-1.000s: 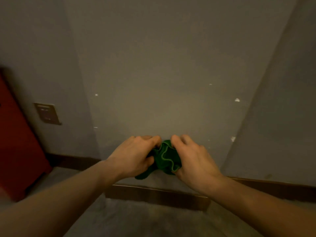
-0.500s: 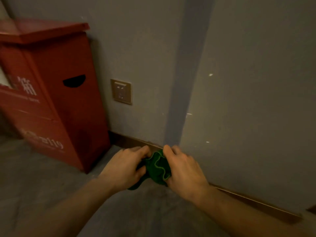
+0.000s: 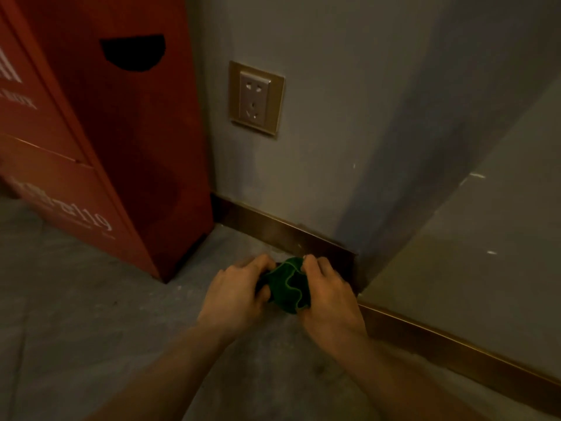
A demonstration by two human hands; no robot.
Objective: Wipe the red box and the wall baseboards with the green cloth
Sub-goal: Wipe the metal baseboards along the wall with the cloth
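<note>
Grey floor (image 3: pixel 91 329) filled the low part of the view, dim and a bit dusty. Nearest were two bare arms reaching forward and down. The left hand (image 3: pixel 235 294) and the right hand (image 3: pixel 329 296) were both closed around the green cloth (image 3: pixel 287 287), one on each side, with the fingers curled in and the thumbs on top. The cloth was bunched into a small wad between them, low down near the floor and right in front of the brown baseboard (image 3: pixel 285 233) by the wall corner. I could not tell if it touched the baseboard yet. It looked soft and light, easy to squash, and it would flop if it were held by one edge. Holding it as a wad in the palm seemed the best way to rub with it. Bunched up like that, it had no clear long side and pointed no clear way. Its wavy hem faced up. The baseboard ran from the box out to the corner, then turned and came back along the right wall. Further off on the left stood the red box (image 3: pixel 100 141), tall and upright, tight against the grey wall (image 3: pixel 334 117), with a dark half-round hole (image 3: pixel 133 53) in its side. Between box and corner was a wall socket (image 3: pixel 256 97).
</note>
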